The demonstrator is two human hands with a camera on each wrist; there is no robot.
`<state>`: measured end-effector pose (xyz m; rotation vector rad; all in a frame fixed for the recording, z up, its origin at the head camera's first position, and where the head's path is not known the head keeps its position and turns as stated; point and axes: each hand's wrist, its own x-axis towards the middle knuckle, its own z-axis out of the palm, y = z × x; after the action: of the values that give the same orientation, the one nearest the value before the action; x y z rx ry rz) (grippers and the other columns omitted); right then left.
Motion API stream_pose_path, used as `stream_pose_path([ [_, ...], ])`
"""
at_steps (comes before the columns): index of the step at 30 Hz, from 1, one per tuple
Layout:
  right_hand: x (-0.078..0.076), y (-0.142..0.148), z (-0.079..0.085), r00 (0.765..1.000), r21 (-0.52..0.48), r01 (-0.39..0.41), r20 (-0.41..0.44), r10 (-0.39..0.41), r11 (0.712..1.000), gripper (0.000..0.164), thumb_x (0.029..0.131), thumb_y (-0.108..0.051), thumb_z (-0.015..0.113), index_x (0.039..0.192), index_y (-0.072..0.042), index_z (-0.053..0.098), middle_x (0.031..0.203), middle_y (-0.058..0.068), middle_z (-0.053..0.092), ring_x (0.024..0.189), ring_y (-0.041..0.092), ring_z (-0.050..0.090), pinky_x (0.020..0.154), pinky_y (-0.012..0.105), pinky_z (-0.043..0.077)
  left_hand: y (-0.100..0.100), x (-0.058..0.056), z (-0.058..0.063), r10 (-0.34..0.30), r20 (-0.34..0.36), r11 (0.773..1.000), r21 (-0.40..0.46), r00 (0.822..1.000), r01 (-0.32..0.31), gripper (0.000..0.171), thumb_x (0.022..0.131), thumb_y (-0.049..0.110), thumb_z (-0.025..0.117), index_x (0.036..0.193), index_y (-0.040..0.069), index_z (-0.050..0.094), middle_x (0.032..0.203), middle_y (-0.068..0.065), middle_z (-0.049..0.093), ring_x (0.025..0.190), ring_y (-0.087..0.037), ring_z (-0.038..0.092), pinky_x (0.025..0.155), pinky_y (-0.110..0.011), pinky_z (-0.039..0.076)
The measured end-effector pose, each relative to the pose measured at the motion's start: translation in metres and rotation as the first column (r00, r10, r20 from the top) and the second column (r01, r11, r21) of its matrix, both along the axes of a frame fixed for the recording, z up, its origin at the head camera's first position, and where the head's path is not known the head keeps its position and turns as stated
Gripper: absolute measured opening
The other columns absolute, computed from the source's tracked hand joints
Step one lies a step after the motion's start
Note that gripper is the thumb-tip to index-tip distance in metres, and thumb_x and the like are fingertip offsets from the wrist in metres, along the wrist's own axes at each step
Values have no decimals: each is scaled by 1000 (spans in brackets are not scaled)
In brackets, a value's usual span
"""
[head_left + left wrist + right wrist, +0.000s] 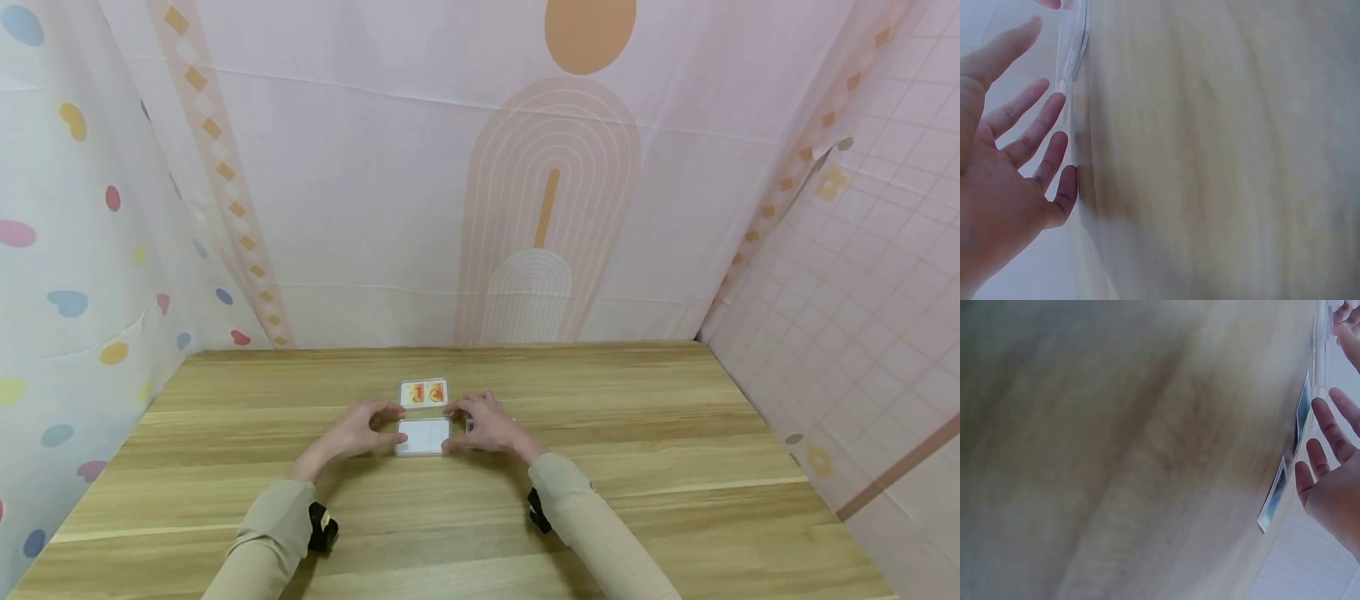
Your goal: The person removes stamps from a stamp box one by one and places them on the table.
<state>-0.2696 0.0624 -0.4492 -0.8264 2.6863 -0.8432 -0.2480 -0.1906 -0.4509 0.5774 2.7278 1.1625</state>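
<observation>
A clear case with a white face (422,438) lies flat on the table between the two hands. At its left end is my left hand (358,431), the thumb over the edge and the fingers spread apart. My right hand (487,423) is at the other end, its thumb by the near right corner and its fingers spread. Just behind lies a clear tray (424,406) with two orange-pictured cards (437,392). In the right wrist view, two dark-faced cards (1274,497) lie under the right hand; the head view mostly hides them.
The wood-grain table (637,500) stretches out around the hands. Patterned cloth (360,208) hangs along its back, left and right sides. A black wrist strap (322,529) shows below the left sleeve.
</observation>
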Motion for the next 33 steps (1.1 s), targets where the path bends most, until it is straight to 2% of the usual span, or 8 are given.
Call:
stream_pose_path([
  [7,-6,1,-3,1000,-114,25,10,-24,993,41,86,-33,69,120,-11,63,113,4,63,113,20,43,95,38,35,-3,-4,-1,79,17,994,75,997,-80,47,89,22,65,124,-7,54,120,-24,60,112,-38,55,96,-51,45],
  [12,-11,-1,-4,998,-169,63,0,-64,984,37,88,-27,67,119,-7,62,114,9,62,113,25,46,98,43,37,-1,-10,-5,132,18,986,96,991,-133,46,90,17,64,127,-8,52,120,-25,60,111,-37,55,95,-50,45],
  [20,-16,-5,-4,993,-182,112,-9,-115,977,41,88,-26,68,121,-4,61,112,12,62,112,27,47,97,44,38,2,-20,-9,178,2,979,104,984,-177,52,86,13,68,129,-7,49,120,-26,58,111,-38,54,95,-50,45],
  [27,-21,-10,-3,988,-155,154,20,-153,976,48,85,-27,70,125,-4,58,114,10,62,109,24,47,95,40,39,4,-26,-9,201,55,976,75,978,-205,57,84,16,70,131,-7,47,124,-26,54,111,-36,51,96,-48,44],
  [33,-24,-18,-1,987,-125,158,-4,-160,979,50,84,-26,72,125,-1,57,111,11,65,104,24,53,98,39,34,5,-31,-9,213,71,975,50,975,-216,58,84,16,71,131,-8,47,119,-24,54,104,-31,51,88,-41,45],
])
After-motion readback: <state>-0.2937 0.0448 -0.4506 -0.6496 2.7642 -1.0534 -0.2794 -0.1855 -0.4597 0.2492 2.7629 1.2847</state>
